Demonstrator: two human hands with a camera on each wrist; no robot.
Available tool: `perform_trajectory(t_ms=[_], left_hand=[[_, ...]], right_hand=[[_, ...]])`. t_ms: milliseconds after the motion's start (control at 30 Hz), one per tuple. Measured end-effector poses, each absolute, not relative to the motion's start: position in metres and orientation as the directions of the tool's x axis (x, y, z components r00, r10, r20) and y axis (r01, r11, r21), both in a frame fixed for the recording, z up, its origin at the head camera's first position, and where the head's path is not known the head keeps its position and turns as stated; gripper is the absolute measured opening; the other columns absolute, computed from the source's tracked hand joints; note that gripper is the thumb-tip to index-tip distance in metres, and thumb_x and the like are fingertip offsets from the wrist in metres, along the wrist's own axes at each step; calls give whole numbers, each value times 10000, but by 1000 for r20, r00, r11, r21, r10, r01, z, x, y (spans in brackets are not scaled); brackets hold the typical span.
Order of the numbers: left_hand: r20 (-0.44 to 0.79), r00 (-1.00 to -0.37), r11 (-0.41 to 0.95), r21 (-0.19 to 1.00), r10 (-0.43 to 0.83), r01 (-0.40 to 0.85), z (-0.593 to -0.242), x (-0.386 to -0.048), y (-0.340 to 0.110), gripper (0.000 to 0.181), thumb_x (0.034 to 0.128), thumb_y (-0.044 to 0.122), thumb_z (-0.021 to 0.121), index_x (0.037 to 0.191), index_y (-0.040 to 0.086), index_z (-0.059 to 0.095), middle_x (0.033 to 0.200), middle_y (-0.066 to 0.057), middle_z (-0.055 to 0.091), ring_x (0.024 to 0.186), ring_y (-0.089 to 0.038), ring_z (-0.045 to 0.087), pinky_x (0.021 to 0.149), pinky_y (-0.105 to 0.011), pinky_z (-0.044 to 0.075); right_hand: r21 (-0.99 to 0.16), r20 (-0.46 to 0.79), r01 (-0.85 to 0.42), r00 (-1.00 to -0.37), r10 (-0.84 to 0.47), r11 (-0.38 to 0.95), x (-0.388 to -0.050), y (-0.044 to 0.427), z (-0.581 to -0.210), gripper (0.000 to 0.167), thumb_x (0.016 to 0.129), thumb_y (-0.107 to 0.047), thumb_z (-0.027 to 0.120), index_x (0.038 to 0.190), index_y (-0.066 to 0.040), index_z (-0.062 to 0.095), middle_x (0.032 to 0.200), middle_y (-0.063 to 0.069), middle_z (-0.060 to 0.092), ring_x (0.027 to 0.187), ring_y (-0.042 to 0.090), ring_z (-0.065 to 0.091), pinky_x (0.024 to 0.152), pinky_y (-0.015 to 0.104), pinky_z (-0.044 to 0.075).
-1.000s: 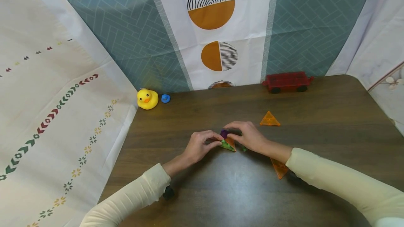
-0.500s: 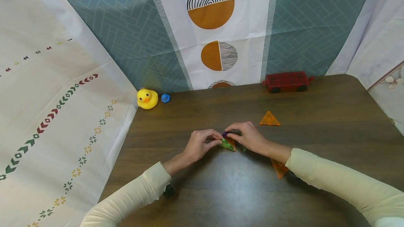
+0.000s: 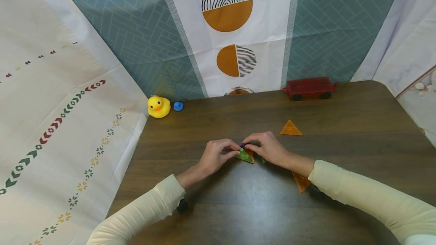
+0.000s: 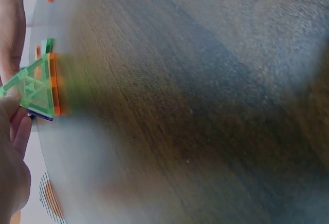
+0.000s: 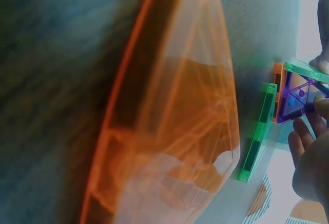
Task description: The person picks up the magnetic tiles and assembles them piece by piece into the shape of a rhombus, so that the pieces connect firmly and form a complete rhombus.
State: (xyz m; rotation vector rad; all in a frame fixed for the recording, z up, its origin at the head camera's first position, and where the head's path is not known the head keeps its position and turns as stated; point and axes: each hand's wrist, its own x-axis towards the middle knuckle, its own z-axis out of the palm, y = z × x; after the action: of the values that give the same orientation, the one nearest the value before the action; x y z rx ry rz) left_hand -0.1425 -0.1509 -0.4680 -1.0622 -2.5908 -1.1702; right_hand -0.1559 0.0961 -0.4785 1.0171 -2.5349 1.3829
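Joining: apparently the step in hand
Left hand: pinching green tile
Right hand: pinching purple tile
Next: likely calls for edge alignment

Green tile, purple tile and orange triangle are all see-through, desk is brown woodgrain, wagon red, big duck yellow, cloth teal with herringbone.

No readable text, labels, brands, numbers or signs, on green tile, purple tile, cloth backdrop
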Motion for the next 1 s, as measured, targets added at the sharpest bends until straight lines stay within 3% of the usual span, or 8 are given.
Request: perform_trajectory(t_ms=[733,1000], left_hand=[[383,-737,462,595,557,658,-470,-144,-152,148,898,36,847,1022,100,797,1008,17,773,908,-68,750,822,-182,586],[330,-727,468,592,602,656,-471,-148,-161,208,939,47,808,1141,84,779,1108,-16,770,982,-110,754,856,-246,605]], right_hand=[[-728,355,-578,-778,-519,368,-155,97,-478,187,931,-28,812,1110,-79,826,1097,16,801,1003,187,758,867,428,623],[-716,309,-559,-792,-527,420,-154,100,-478,285,950,2,790,1224,-75,793,1189,75,781,1085,230,739,896,449,613]])
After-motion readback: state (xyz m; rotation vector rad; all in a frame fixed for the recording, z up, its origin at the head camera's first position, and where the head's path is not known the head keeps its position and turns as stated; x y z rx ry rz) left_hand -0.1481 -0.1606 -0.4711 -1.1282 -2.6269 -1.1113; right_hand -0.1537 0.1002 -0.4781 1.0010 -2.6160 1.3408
